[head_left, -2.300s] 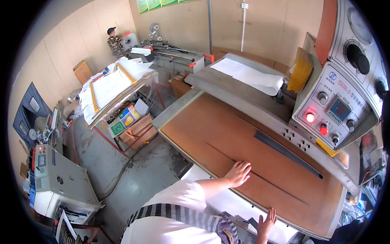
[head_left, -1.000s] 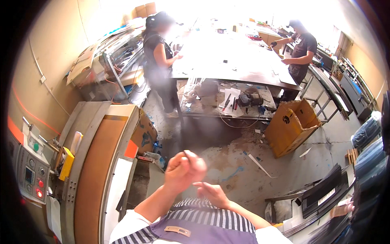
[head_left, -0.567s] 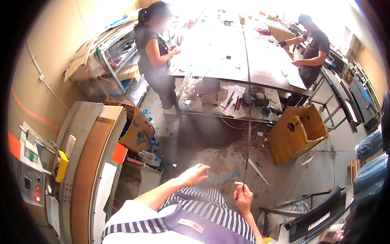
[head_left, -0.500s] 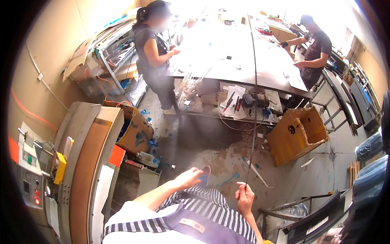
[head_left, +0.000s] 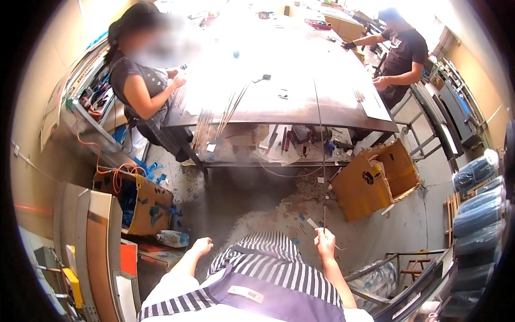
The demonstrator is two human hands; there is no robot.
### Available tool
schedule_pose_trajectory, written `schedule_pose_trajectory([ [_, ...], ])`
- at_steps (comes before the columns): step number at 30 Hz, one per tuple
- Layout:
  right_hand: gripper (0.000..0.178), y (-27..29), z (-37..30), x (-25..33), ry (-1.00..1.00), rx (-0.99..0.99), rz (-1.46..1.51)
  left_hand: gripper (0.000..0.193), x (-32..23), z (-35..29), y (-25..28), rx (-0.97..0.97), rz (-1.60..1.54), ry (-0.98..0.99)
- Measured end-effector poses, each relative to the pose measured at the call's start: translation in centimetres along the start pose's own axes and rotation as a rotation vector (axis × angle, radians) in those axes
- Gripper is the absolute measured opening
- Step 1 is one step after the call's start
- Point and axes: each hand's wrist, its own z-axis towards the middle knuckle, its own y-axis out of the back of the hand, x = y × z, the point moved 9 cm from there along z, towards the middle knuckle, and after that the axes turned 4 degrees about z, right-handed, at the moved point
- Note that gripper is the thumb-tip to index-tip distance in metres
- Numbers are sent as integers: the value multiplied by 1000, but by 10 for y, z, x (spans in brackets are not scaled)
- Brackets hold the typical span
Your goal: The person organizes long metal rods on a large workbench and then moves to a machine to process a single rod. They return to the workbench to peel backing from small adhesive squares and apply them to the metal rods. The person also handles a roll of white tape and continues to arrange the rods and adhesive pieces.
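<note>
My right hand [head_left: 325, 244] is closed around the lower end of a long, thin dark rod [head_left: 323, 172]. The rod stands nearly upright in front of me, and its upper part passes in front of the large worktable [head_left: 289, 116]. My left hand [head_left: 201, 246] hangs at the left of my striped apron with the fingers curled in and nothing visible in them. Several thin rods [head_left: 232, 107] lie on the table and stick out past its near left edge.
Cardboard boxes stand on the floor at left [head_left: 155, 206] and right [head_left: 354, 190]. One co-worker [head_left: 140, 91] is at the table's left side, another [head_left: 403, 61] at its right. Plastic-wrapped rolls [head_left: 477, 212] and a metal frame [head_left: 398, 268] are at my right; upright panels [head_left: 102, 247] flank my left.
The table and the left co-worker appear closer and further left as my view moves. My left hand has swung back to the left. The rod stays in my right hand.
</note>
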Motion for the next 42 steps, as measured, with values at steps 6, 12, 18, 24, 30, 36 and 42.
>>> schedule_pose_trajectory([
  [6,26,-3,112,-28,-93,-3,-110,39,-86,38,42,-91,-126,-170],
  [12,26,-32,324,3,99,-1,-327,38,-170,59,51,-108,-110,-217],
  [18,57,-85,405,144,816,-86,-713,36,-254,53,78,-137,-24,-277],
  [24,38,-198,161,402,825,1231,-257,33,-274,38,77,-59,171,-229],
  [30,66,-185,-24,432,1500,1623,-190,33,-356,44,128,242,377,-372],
  [36,55,-223,9,465,1229,1824,-352,31,-404,115,157,115,456,-654],
  [42,52,-311,38,479,1373,1557,-601,28,-451,155,215,-9,203,-863],
])
